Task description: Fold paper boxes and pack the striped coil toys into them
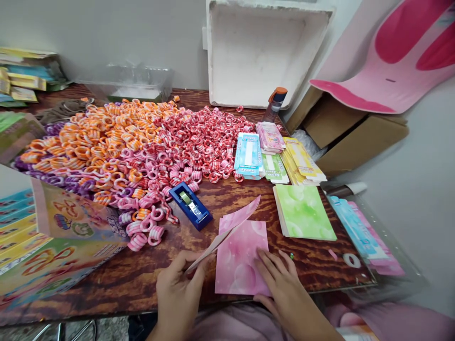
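Observation:
My left hand (pixel 181 279) pinches a pink sheet of card (pixel 241 215), lifted and tilted so that its edge faces me. Beneath its far end lies a square pink card (pixel 241 270) with pale bubble shapes, at the table's front edge. Across the right side of that lower card rests my right hand (pixel 279 277), its fingers stretched out and flat. Whether more cards lie under it I cannot tell. Just beyond sits a blue tape dispenser (pixel 191 206). To the right is a stack of green square cards (pixel 305 210).
A big heap of striped coiled rings (pixel 142 147) covers the left and middle of the table (pixel 177 255). Blue (pixel 248 154) and yellow flat cartons (pixel 302 161) lie behind the green cards. A printed display box (pixel 78 222) stands left. A bottle (pixel 275 104) and white foam box (pixel 263 52) are behind.

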`<state>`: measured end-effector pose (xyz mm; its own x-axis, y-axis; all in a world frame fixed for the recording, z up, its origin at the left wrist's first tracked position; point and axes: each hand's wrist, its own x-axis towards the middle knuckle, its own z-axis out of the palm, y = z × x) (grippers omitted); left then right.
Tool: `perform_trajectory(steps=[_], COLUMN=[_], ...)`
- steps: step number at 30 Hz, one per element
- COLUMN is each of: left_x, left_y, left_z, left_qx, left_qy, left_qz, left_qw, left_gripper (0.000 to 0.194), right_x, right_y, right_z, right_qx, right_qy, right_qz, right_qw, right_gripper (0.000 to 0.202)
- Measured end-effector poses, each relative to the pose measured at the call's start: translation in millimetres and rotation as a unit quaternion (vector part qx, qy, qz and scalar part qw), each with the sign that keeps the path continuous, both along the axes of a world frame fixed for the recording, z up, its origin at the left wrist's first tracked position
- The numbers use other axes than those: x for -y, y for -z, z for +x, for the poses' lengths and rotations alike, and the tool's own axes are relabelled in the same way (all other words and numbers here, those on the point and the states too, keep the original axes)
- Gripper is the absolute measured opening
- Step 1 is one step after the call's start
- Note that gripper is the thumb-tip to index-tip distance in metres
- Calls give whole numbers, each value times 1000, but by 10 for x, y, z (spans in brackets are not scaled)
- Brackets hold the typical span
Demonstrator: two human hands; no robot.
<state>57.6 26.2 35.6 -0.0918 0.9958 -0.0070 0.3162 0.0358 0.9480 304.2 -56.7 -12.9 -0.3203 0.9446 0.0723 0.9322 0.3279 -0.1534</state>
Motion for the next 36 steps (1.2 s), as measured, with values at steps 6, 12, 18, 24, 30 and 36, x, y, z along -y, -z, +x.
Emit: perform_trajectory(steps=[6, 12, 18, 24, 30, 36], left_x=[-74, -116, -193, -292, -328, -422], left_y=[36, 59, -47, -63, -63, -79], left_z=[-25, -17, -1, 28, 53, 45], left_qx=[104, 125, 146, 138, 147, 103], left_qy=[68, 174, 191, 199, 207, 245], left_qz=[-83, -90, -133, -137, -141, -93], left_qw=[989, 973, 961, 961, 957, 960], left_gripper=[10, 17, 35, 26, 22, 19], right_x=[-22, -84, -133, -51, -56, -141], right_y=[-48, -182, -339, -440, -583, -400], right_z=[27, 81, 147, 110, 107, 39], right_qx=[-21, 1, -41, -53, -58, -190], right_qy=[-39, -40, -61, -99, -100, 67], right_qz=[27, -69, -110, 12, 142, 203], right_qw=[999, 997, 991, 994, 983, 958], right_gripper=[24, 83, 59, 24, 47, 43])
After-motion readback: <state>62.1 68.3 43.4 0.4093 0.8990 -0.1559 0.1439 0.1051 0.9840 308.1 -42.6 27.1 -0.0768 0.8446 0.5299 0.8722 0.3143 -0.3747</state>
